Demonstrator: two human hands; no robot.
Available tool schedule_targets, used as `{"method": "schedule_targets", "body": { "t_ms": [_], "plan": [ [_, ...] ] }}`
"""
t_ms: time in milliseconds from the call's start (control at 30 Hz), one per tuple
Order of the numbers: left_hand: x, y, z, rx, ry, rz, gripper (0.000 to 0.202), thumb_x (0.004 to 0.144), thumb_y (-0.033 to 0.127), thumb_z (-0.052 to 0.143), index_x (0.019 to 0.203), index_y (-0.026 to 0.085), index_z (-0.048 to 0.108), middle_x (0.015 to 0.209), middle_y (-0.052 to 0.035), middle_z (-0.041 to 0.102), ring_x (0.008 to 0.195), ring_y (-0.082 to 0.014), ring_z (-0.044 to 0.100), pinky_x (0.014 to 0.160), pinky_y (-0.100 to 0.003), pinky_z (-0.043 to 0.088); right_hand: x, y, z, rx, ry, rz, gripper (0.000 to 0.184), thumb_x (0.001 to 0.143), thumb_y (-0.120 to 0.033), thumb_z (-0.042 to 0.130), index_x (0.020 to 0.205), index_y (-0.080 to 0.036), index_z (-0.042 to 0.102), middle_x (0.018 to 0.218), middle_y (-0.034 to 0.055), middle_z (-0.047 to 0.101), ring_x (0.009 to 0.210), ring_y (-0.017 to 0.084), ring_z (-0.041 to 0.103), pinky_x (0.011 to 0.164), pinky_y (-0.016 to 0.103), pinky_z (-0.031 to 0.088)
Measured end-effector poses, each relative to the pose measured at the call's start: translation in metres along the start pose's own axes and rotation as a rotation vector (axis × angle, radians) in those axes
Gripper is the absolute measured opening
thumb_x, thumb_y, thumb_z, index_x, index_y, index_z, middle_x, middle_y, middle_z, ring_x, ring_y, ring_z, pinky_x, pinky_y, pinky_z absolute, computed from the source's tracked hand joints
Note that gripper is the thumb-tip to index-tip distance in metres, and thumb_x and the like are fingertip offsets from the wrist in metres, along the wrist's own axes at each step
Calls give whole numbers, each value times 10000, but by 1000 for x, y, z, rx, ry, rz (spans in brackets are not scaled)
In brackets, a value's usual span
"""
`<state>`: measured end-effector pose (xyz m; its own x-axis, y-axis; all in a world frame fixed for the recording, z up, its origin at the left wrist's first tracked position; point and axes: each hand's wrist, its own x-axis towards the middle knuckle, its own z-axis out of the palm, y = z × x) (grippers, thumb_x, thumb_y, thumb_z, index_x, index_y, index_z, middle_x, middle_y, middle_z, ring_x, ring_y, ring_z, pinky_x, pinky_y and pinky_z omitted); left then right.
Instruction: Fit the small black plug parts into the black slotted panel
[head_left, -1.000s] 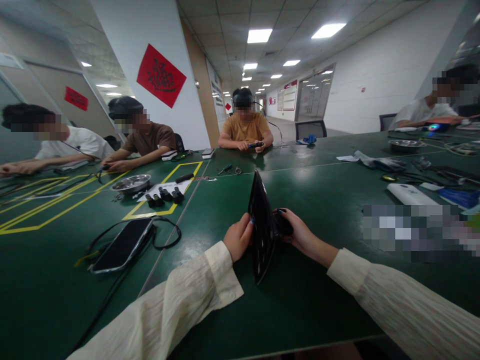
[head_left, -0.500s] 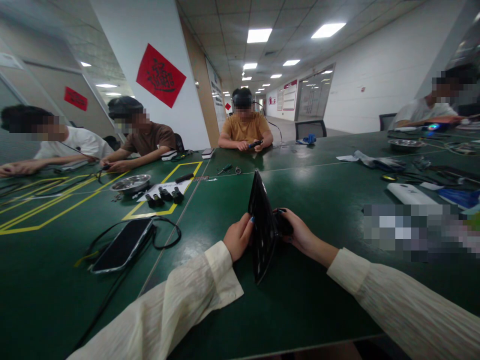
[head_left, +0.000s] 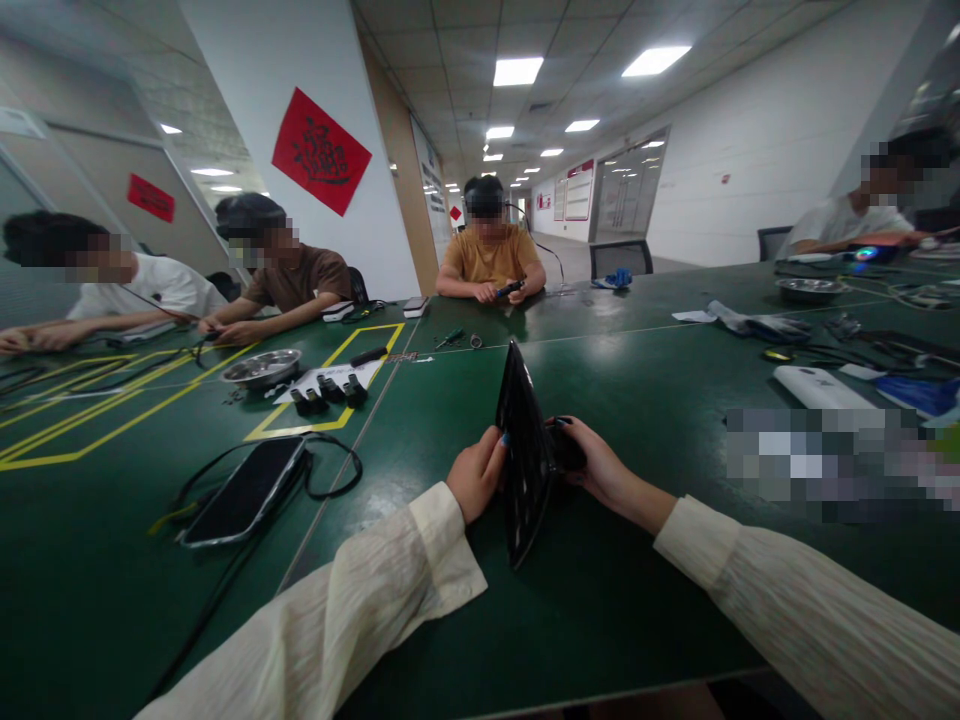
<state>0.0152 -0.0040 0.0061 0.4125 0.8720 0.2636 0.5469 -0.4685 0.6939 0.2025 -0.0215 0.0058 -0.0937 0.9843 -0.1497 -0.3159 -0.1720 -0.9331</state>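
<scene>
A thin black panel [head_left: 523, 455] stands on edge on the green table [head_left: 622, 600], tilted up and seen almost edge-on. My left hand [head_left: 476, 475] grips its left face with curled fingers. My right hand [head_left: 592, 460] is closed against the panel's right face, around a small black part [head_left: 564, 447] there. Both cream sleeves reach in from the bottom.
A phone [head_left: 244, 490] with a black cable lies at the left. Farther back stand a metal bowl [head_left: 262, 368] and small black parts [head_left: 330, 388] on white paper. Several other people sit round the table. A white device [head_left: 817, 385] and tools lie at the right.
</scene>
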Motion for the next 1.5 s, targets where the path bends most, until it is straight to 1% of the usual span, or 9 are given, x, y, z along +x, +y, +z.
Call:
{"method": "schedule_targets", "body": {
  "t_ms": [100,333,467,567,800,1100,1233,1400,1500],
  "plan": [
    [0,-1,1,23,5,11,287,923,398,252,789,206,418,549,43,452,523,-130,490,540,-241,341,0,0,0,6,-1,-1,199,763,-380,497,909,-254,543,729,-13,546,603,129,505,412,185,245],
    [0,-3,1,85,9,6,270,924,371,245,819,202,428,606,21,475,582,-143,500,562,-256,339,1,0,0,-7,21,17,199,756,-378,490,904,-256,543,788,-8,557,660,133,515,461,199,322],
    [0,-4,2,98,1,-6,269,925,369,236,819,203,420,630,12,484,615,-154,514,579,-264,347,2,1,0,-8,22,4,217,745,-391,500,906,-251,541,768,-9,547,646,133,508,431,186,282],
    [0,-5,2,93,1,-1,261,921,360,242,810,202,417,622,12,482,603,-154,508,575,-266,343,3,2,-1,-10,15,-4,215,745,-394,505,900,-250,543,747,-10,540,625,130,500,411,180,245],
    [-1,-4,1,60,2,2,262,915,374,231,799,206,396,615,19,462,590,-148,489,594,-266,344,4,3,-2,-9,5,-6,187,774,-380,490,902,-255,544,758,-11,551,629,130,516,412,183,267],
    [-1,-5,2,54,2,22,268,911,386,219,786,210,377,617,22,448,584,-149,480,591,-266,337,5,5,-4,-2,-25,-26,193,777,-385,499,903,-244,540,722,-20,532,565,112,501,364,172,205],
    [0,-5,2,67,7,32,282,909,392,211,761,209,367,622,17,442,591,-150,475,591,-268,336,4,3,-2,-11,-21,-10,187,774,-368,487,901,-238,534,716,-19,531,560,109,497,362,168,201],
    [-1,-1,0,71,28,22,290,914,387,209,787,207,398,651,10,470,619,-154,499,614,-268,355,4,2,-2,-13,-6,-3,184,772,-362,479,897,-237,531,708,-19,523,545,104,479,366,166,194],
    [-1,0,0,32,14,2,297,921,391,207,767,210,385,601,26,450,568,-144,485,580,-256,351,4,3,-1,-10,-8,-2,189,765,-364,484,897,-239,533,714,-16,523,564,108,486,372,165,196]
  ]
}}
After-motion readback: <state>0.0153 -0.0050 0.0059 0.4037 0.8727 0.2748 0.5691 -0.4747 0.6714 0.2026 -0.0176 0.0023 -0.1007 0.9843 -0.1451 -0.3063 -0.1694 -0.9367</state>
